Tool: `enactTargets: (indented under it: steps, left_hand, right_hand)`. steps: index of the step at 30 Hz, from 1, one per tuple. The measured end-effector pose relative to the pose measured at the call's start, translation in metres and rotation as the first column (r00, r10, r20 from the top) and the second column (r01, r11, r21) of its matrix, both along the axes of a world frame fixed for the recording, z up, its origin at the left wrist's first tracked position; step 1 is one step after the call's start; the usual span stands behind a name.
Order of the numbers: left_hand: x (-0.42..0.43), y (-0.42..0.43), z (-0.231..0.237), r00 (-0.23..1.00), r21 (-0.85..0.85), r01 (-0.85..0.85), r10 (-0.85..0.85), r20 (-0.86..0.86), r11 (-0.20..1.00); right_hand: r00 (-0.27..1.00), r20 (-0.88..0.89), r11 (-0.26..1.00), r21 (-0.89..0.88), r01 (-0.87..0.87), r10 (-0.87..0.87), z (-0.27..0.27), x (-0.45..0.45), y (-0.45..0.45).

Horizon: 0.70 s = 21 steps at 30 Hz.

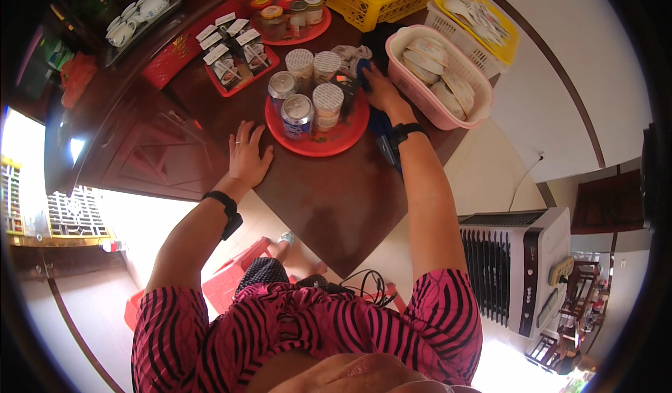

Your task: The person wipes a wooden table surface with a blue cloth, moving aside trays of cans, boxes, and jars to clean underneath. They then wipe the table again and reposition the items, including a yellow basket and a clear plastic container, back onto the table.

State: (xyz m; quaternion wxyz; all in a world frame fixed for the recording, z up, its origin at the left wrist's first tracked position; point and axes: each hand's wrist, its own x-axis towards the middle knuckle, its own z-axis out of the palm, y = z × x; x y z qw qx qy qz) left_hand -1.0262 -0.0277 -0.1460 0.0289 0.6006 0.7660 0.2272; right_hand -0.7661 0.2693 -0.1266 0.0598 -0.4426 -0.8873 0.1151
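My left hand [248, 154] rests with its fingers spread on the dark wooden table [336, 204], left of a round red tray [317, 149]. That tray holds two drink cans [297, 113] and several lidded cups [327, 107], with a dark packet behind them. My right hand [382, 88] reaches to the tray's right side, its fingers on a dark blue thing [363, 73] that may be a cloth. A crumpled pale cloth [352, 57] lies just left of it. More dark blue material with a dark flat object [387, 150] is under and beside my right wrist.
Right of my right hand, a pink basket [415, 96] holds bowls; behind it, a yellow tray [504, 52] of spoons tops a white basket. Farther back are a yellow crate [367, 17], a red tray of jars [315, 33] and a red tray of small packs [231, 91]. An air cooler [525, 272] stands right.
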Motion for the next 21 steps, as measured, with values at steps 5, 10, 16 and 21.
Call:
enactTargets:
  steps: [5,10,16,21]
  left_hand:
    - [-0.001,0.004,-0.001,1.000,0.017,0.000,0.000,-0.005,1.000]
    - [-0.006,0.002,-0.008,1.000,0.005,0.001,-0.001,-0.020,1.000]
    - [-0.008,0.005,-0.015,0.999,0.025,0.017,-0.017,-0.033,1.000]
    - [-0.010,0.004,-0.019,0.999,-0.006,0.009,-0.010,-0.054,1.000]
  right_hand:
    - [0.966,0.235,0.994,0.033,0.105,-0.110,0.016,0.015,-0.033]
    - [0.968,0.230,0.995,0.042,0.095,-0.102,0.026,0.067,-0.102]
    - [0.947,0.257,0.960,0.247,0.129,-0.193,0.027,0.139,-0.205]
    - [0.985,0.070,0.968,0.206,0.141,-0.158,0.027,0.158,-0.269]
